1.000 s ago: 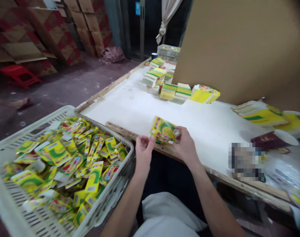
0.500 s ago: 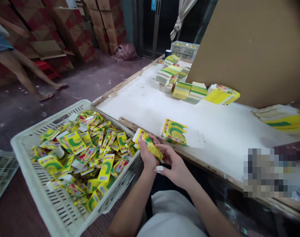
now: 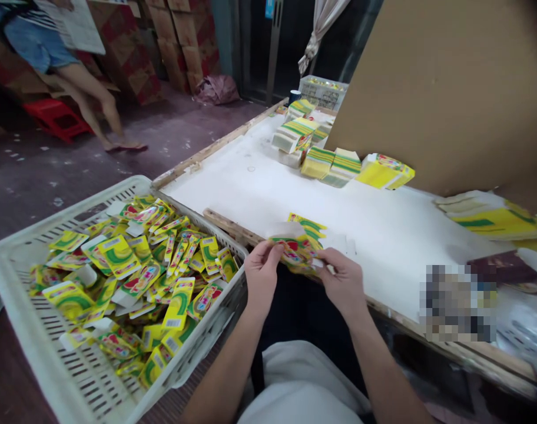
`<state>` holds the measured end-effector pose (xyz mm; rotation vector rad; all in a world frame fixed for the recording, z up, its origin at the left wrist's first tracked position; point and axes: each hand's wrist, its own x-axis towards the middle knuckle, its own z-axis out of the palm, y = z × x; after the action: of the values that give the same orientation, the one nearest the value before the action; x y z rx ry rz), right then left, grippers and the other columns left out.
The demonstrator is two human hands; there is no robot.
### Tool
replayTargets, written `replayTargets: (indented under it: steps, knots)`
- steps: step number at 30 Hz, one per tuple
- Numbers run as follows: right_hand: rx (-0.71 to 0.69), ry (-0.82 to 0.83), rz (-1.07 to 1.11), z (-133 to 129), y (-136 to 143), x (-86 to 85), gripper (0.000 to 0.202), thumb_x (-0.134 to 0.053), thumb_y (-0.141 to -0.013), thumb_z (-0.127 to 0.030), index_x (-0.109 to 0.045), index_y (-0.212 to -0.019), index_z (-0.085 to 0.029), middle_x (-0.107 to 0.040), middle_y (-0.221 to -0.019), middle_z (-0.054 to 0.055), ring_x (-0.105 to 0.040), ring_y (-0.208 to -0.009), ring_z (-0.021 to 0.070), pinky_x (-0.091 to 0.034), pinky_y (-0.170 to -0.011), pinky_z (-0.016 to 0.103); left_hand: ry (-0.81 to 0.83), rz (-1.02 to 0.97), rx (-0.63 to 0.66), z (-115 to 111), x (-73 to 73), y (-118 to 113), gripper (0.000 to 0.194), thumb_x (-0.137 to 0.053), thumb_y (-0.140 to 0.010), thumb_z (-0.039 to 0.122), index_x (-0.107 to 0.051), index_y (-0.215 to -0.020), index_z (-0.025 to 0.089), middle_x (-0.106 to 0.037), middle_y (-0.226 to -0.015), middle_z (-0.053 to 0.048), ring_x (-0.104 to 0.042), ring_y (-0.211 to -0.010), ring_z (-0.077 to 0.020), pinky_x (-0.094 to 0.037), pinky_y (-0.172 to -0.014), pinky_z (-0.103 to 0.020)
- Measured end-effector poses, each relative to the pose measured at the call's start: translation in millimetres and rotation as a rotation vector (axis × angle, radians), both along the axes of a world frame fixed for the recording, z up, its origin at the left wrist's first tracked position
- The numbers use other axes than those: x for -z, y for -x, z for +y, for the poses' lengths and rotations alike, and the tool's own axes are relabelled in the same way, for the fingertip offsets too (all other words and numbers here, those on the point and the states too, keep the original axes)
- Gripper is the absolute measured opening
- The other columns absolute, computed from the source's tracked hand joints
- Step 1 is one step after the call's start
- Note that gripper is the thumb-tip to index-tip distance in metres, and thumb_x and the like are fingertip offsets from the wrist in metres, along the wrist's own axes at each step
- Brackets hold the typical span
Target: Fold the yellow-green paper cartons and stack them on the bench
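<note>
A small yellow-and-green printed carton (image 3: 291, 249), blurred and with a pale flap showing, is held at the table's near edge. My left hand (image 3: 260, 272) pinches its left end between thumb and fingers. At the opposite end, my right hand (image 3: 342, 278) grips the same carton. Just behind it on the white tabletop lies a flat yellow-green carton blank (image 3: 310, 222), partly hidden by the held one. To the left of my hands stands a pale plastic basket (image 3: 32, 353), heaped with small yellow cartons (image 3: 178, 303).
Stacks of carton blanks (image 3: 317, 163) stand across the white table (image 3: 233, 171), beside a large leaning cardboard sheet (image 3: 445, 88). More blanks (image 3: 484, 218) lie at right. Beyond the table, a person (image 3: 92, 88) walks past a red stool (image 3: 59, 118) and stacked boxes (image 3: 198, 59).
My hands have moved apart and now hold a carton between them; before, my left hand held a folded carton near the basket. The person behind has moved right, and the view has shifted slightly.
</note>
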<state>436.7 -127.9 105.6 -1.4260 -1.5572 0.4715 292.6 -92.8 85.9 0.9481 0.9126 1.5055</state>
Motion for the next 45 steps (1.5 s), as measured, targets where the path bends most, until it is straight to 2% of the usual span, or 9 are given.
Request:
replayTargets:
  steps: [5,9,12,16,22,29,34,39,45]
  knots:
    - [0.133,-0.198,-0.479,-4,-21,-18.9,0.031,-0.049,-0.08,-0.009,-0.066,-0.097,-0.029,-0.061,-0.086,0.003,-0.054,-0.087,0.0188,-0.043,-0.084,0.038,-0.337,0.262,-0.112,-13,-39.0,17,0.042,-0.063,-0.074,0.028,-0.05,-0.113,0.021,-0.052,-0.115,-0.008,-0.048,-0.111,-0.0228,-0.037,-0.097,-0.037]
    - [-0.084,-0.312,-0.588,-13,-14,-21.2,0.039,-0.052,-0.077,-0.005,-0.064,-0.097,-0.036,-0.06,-0.083,0.0,-0.054,-0.095,0.0188,-0.03,-0.1,0.045,-0.349,0.668,0.175,-16,-44.9,21,0.083,-0.078,-0.054,0.038,-0.039,-0.126,0.023,-0.045,-0.126,-0.011,-0.04,-0.119,-0.0289,-0.03,-0.102,-0.043]
    - [-0.028,-0.301,-0.442,-17,-5,-19.4,0.046,-0.054,-0.076,-0.009,-0.055,-0.112,-0.038,-0.055,-0.104,0.003,-0.046,-0.113,0.0232,-0.027,-0.103,0.049,-0.229,0.727,0.387,-11,-29.3,14,0.075,-0.076,-0.056,0.038,-0.042,-0.121,0.023,-0.054,-0.114,-0.011,-0.051,-0.105,-0.0295,-0.039,-0.09,-0.045]
    - [0.166,-0.098,0.117,-12,2,-13.0,0.063,-0.054,-0.077,-0.028,-0.026,-0.134,-0.025,-0.036,-0.134,0.012,-0.037,-0.123,0.0271,-0.037,-0.097,0.046,-0.184,0.733,0.37,-9,-14.4,3,0.06,-0.073,-0.059,0.032,-0.047,-0.112,0.025,-0.059,-0.102,-0.008,-0.056,-0.092,-0.0278,-0.043,-0.081,-0.042]
    - [-0.268,0.446,0.728,-2,6,-7.5,0.036,-0.049,-0.075,-0.051,-0.06,-0.095,-0.023,-0.065,-0.093,0.008,-0.06,-0.093,0.0255,-0.051,-0.077,0.041,-0.388,0.817,0.408,-10,-14.0,1,0.074,-0.067,-0.066,0.025,-0.027,-0.129,0.027,-0.047,-0.124,-0.009,-0.049,-0.109,-0.0263,-0.04,-0.091,-0.04]
    - [-0.353,0.505,0.823,-1,6,-6.2,0.041,-0.051,-0.078,-0.046,-0.054,-0.114,-0.026,-0.058,-0.114,0.007,-0.053,-0.107,0.0238,-0.047,-0.087,0.04,-0.483,0.838,0.458,-12,-13.5,-3,0.056,-0.059,-0.064,0.013,-0.037,-0.114,0.025,-0.05,-0.114,-0.007,-0.049,-0.107,-0.0238,-0.043,-0.087,-0.036]
    - [-0.312,0.293,0.456,-11,7,-2.5,0.059,-0.055,-0.078,-0.042,-0.034,-0.133,-0.027,-0.047,-0.13,0.005,-0.04,-0.122,0.0236,-0.032,-0.103,0.043,-0.322,0.781,0.511,-13,-6.5,-2,0.062,-0.061,-0.062,0.016,-0.031,-0.116,0.024,-0.056,-0.097,-0.006,-0.058,-0.082,-0.023,-0.046,-0.071,-0.034]
    - [-0.229,0.119,0.002,-13,8,-5.0,0.05,-0.045,-0.08,-0.011,-0.046,-0.126,-0.029,-0.042,-0.135,0.001,-0.037,-0.126,0.0204,-0.028,-0.107,0.04,-0.368,0.829,0.33,-11,1.2,-6,0.063,-0.059,-0.066,0.017,-0.027,-0.12,0.02,-0.047,-0.114,-0.013,-0.053,-0.1,-0.0254,-0.043,-0.082,-0.038]
    - [-0.023,0.044,0.223,-3,0,6.5,0.05,-0.048,-0.08,-0.014,-0.044,-0.128,-0.028,-0.042,-0.135,0.003,-0.04,-0.124,0.0211,-0.036,-0.102,0.038,-0.317,0.968,0.082,-2,-8.6,2,0.051,-0.066,-0.063,0.021,-0.042,-0.107,0.02,-0.051,-0.104,-0.007,-0.048,-0.101,-0.0248,-0.04,-0.088,-0.04]
